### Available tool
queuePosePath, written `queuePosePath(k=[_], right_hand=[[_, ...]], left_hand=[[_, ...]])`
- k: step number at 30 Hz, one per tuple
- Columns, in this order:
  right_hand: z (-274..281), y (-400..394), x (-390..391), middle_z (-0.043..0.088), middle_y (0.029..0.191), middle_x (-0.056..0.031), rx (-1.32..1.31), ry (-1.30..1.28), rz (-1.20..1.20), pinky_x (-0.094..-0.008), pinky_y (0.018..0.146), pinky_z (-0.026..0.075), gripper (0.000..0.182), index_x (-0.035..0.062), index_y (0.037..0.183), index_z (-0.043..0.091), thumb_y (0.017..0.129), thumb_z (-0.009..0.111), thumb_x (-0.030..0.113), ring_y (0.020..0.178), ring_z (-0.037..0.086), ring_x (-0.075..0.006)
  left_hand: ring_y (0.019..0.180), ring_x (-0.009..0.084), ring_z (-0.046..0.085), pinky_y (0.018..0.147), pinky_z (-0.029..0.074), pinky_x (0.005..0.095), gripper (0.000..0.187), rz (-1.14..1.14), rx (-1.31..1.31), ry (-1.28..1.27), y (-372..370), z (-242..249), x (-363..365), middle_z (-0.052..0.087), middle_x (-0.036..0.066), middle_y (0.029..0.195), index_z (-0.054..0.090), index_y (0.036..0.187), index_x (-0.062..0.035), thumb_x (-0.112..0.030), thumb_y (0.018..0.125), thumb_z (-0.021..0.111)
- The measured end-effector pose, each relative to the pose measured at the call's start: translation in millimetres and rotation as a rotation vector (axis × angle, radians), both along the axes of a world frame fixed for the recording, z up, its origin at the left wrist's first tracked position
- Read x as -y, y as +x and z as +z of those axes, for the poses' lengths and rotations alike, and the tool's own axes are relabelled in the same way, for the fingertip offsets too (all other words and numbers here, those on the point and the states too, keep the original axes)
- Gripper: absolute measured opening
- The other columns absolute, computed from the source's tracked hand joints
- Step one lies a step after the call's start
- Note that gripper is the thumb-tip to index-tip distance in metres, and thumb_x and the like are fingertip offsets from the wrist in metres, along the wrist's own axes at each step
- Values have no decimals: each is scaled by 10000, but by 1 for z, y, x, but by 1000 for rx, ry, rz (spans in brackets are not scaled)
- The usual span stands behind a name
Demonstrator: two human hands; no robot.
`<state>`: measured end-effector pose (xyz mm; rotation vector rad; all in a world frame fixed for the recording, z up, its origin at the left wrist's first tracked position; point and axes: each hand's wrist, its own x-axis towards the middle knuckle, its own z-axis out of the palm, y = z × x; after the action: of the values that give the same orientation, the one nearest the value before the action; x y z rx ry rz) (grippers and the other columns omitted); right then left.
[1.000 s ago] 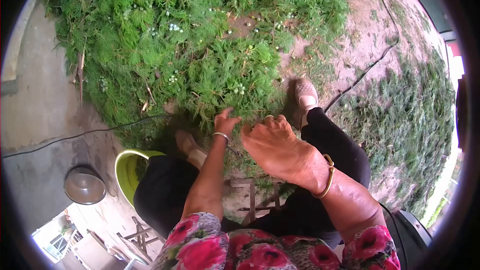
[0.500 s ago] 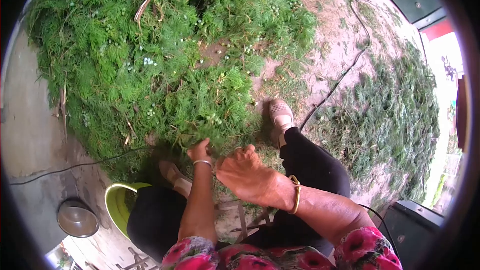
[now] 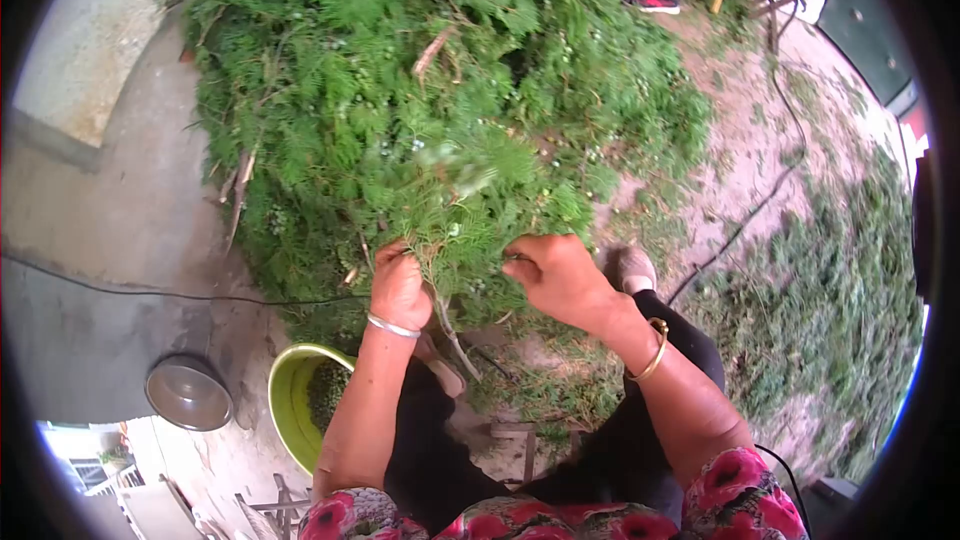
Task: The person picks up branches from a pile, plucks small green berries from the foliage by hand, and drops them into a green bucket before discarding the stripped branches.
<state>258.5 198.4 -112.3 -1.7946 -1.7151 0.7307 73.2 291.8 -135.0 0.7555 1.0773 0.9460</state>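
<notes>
My left hand (image 3: 401, 290), with a silver bangle at the wrist, is closed around a leafy evergreen branch (image 3: 447, 322). Its bare woody stem hangs below the fist, while feathery green foliage spreads above. To the right, my right hand (image 3: 565, 278), wearing a gold bangle, has its thumb and fingers pinched together at the edge of the foliage. What lies between those fingertips is too small to tell. Both hands are over the near edge of a large heap of green cuttings (image 3: 400, 90), dotted with pale round berries.
A yellow-green bucket (image 3: 288, 405) with small green bits inside stands left of my knee, near a metal bowl (image 3: 188, 392). Black cables (image 3: 735, 230) cross the floor. More cuttings (image 3: 820, 310) lie spread at the right. A seated person's shoe (image 3: 655, 2) shows at the top.
My hands have moved apart, and my left hand now grips the branch. The view has shifted, revealing another person's legs at the top and more of the bucket's inside.
</notes>
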Motion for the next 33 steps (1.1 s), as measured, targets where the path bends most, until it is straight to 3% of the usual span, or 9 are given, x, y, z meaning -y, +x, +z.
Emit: queuePosePath(k=[1, 6, 11, 13, 18, 23, 26, 29, 33], right_hand=[[5, 2, -4, 621, 681, -139, -330, 128, -49, -317, 569, 471, 160, -24, 897, 613, 811, 633, 110, 580, 575, -206], [11, -1, -9, 614, 684, -48, -578, 91, -198, -274, 579, 432, 262, -51, 908, 620, 828, 665, 195, 659, 518, -79], [-2, -7, -17, 512, 609, -13, -823, -158, -250, -291, 556, 421, 400, -64, 804, 588, 794, 701, 320, 575, 460, -109], [-9, -14, -22, 542, 696, -31, -1257, -265, -486, -294, 589, 445, 439, -70, 871, 569, 769, 728, 327, 598, 485, -119], [-2, -8, -25, 641, 858, -141, -1785, -228, -349, -313, 636, 532, 354, -72, 973, 571, 717, 755, 90, 761, 635, -195], [2, -8, -28, 627, 721, -88, -1560, -230, -426, -298, 594, 524, 170, -26, 793, 591, 704, 735, -8, 643, 612, -156], [-4, -6, -30, 546, 654, -11, -1391, -75, -410, -260, 522, 457, 261, 53, 653, 477, 721, 721, -7, 596, 504, -76], [-4, -8, -31, 562, 698, -17, -1386, 16, -463, -247, 534, 457, 207, 39, 708, 504, 740, 704, -4, 644, 515, -77], [12, -11, -32, 580, 801, -49, -1403, -41, -521, -254, 552, 494, 109, -1, 809, 524, 805, 632, -4, 660, 542, -105]], left_hand=[[806, 178, 607, 660, 495, 327, 176, 12, 4, 15, 2, 12, 2, 643, 68, 900, 643, 922, -16, 26, 755, 611], [870, 177, 603, 645, 499, 343, 244, -111, 427, -150, 5, 12, 16, 620, 32, 1015, 582, 1057, -91, -18, 824, 582], [849, 157, 608, 717, 507, 333, 217, -304, 398, -138, 17, 0, 27, 642, 23, 980, 599, 1042, -66, -53, 826, 601], [860, 140, 608, 757, 505, 326, 241, -318, 444, -176, 23, 5, 29, 638, 12, 984, 595, 1059, -60, -49, 819, 613], [885, 158, 616, 745, 532, 316, 301, -351, 543, -362, 32, -9, 34, 620, 38, 1006, 558, 1106, -57, -69, 813, 628], [903, 175, 625, 724, 552, 311, 293, -338, 431, -332, 35, -14, 37, 615, 67, 1013, 537, 1104, -36, -98, 829, 617], [898, 196, 608, 704, 534, 349, 377, -205, 392, -395, 25, -9, 27, 604, 70, 1017, 523, 1113, -83, 70, 773, 585], [886, 225, 612, 689, 529, 361, 414, 37, 304, -120, 18, 7, 21, 603, 101, 1006, 493, 1118, -66, 129, 755, 526], [800, 193, 629, 725, 523, 319, 322, -70, 264, -15, 0, 21, 5, 634, 84, 913, 557, 1022, 8, 145, 731, 557]])
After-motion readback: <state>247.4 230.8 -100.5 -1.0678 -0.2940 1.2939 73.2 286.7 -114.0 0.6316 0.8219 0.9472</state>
